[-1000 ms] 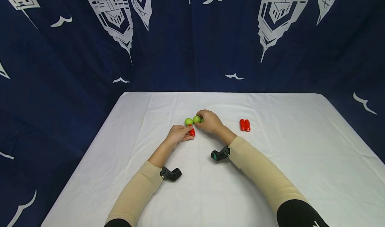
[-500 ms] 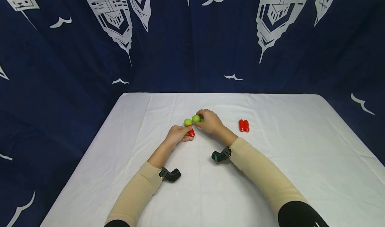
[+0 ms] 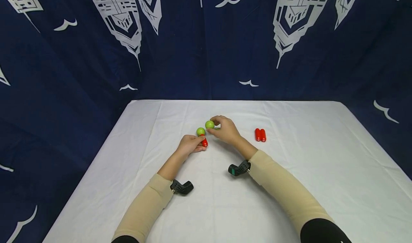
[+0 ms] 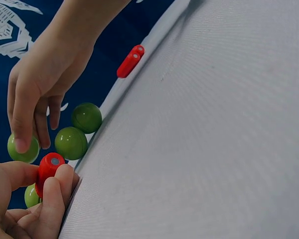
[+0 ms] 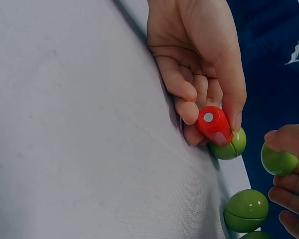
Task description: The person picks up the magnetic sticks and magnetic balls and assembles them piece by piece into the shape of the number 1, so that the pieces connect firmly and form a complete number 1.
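Observation:
My left hand (image 3: 192, 143) pinches a short red rod (image 3: 204, 141) between thumb and fingers. The rod's near end carries a round grey metal-looking spot (image 5: 209, 117). A green ball (image 3: 200, 131) sits at its far end, apparently touching it. Just to the right, my right hand (image 3: 226, 130) holds a second green ball (image 3: 210, 124) between thumb and fingertips, raised off the table. Two more green balls, one nearer (image 4: 71, 143) and one farther (image 4: 86, 118), lie on the cloth beneath the right hand, mostly hidden by it in the head view.
Two red rods (image 3: 260, 135) lie side by side on the white-covered table (image 3: 289, 178), right of the hands. A dark blue curtain (image 3: 206, 57) with white prints hangs behind the table's far edge. Each wrist wears a black camera (image 3: 182, 187).
My right hand has lifted its green ball slightly, away from the ball at the rod's end, and the gap between them has widened. The left hand keeps its pinch on the red rod.

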The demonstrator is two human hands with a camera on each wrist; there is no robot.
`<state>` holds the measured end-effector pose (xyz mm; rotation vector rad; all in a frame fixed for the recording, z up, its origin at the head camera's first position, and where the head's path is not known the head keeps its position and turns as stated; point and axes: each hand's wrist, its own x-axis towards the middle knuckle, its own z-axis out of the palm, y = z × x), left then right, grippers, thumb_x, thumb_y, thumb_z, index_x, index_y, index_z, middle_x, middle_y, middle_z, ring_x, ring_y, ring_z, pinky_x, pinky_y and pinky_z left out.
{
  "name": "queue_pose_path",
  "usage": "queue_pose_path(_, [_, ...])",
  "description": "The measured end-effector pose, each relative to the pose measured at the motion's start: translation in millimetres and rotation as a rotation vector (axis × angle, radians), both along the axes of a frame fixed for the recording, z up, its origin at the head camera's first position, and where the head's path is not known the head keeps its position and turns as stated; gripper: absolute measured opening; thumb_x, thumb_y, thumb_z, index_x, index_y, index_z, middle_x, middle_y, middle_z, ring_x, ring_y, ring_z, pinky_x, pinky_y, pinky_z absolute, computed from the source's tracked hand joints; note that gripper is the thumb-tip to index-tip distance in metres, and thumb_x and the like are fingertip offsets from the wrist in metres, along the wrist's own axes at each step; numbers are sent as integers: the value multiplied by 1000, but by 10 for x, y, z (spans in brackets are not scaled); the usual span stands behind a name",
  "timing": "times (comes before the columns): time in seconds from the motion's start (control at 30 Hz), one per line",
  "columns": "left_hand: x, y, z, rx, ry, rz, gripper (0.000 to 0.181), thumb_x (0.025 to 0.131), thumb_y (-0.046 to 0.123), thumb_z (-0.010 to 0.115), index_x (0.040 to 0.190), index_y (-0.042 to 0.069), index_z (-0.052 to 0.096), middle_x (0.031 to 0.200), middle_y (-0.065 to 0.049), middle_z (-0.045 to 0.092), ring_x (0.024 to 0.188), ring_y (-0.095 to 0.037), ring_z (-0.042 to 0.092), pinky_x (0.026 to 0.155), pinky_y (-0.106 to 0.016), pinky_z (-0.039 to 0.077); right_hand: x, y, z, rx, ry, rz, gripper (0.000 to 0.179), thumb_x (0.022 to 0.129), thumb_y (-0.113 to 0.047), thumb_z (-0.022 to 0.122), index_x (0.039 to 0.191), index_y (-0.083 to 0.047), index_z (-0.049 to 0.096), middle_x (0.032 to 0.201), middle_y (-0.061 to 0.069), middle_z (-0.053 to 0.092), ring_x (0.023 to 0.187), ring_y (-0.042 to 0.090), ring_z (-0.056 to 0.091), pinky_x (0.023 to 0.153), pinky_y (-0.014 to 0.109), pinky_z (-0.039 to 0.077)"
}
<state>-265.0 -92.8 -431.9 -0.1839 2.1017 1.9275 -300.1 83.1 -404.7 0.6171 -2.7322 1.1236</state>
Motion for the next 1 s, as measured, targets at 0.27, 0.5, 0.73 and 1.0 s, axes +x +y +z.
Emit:
queue_pose_path(0.27, [-38, -6, -54, -1, -8, -3, 29, 98, 20, 59, 87, -5, 68, 68, -4, 68, 57, -6, 65, 54, -14, 50, 110, 33, 6, -119, 50, 6, 39, 85, -20, 76, 116, 2, 64, 105, 13, 65, 98, 28, 61, 85, 42, 51])
queue_pose_path(0.5, [-33, 4, -56, 10, -9, 14, 28, 97, 19, 60, 84, -4, 67, 67, -4, 68, 56, -6, 65, 53, -13, 50, 199, 54, 22, -190, 84, 16, 38, 85, -18, 76, 115, 3, 65, 103, 13, 67, 97, 29, 63, 89, 47, 48])
queue_pose_path(0.73, [-23, 6, -47, 16, -18, 29, 27, 97, 18, 60, 87, -6, 66, 65, -5, 67, 55, -7, 65, 51, -13, 49, 294, 59, 9, -257, 106, 20, 37, 84, -15, 77, 114, 4, 65, 102, 14, 67, 95, 28, 62, 85, 44, 51])
queue_pose_path(1.0, [-10, 11, -30, 17, -7, 34, 27, 97, 17, 60, 88, -7, 67, 65, -5, 68, 56, -7, 65, 51, -12, 49, 398, 62, -37, -316, 67, 0, 36, 84, -15, 77, 113, 2, 66, 101, 13, 66, 96, 28, 62, 82, 44, 53])
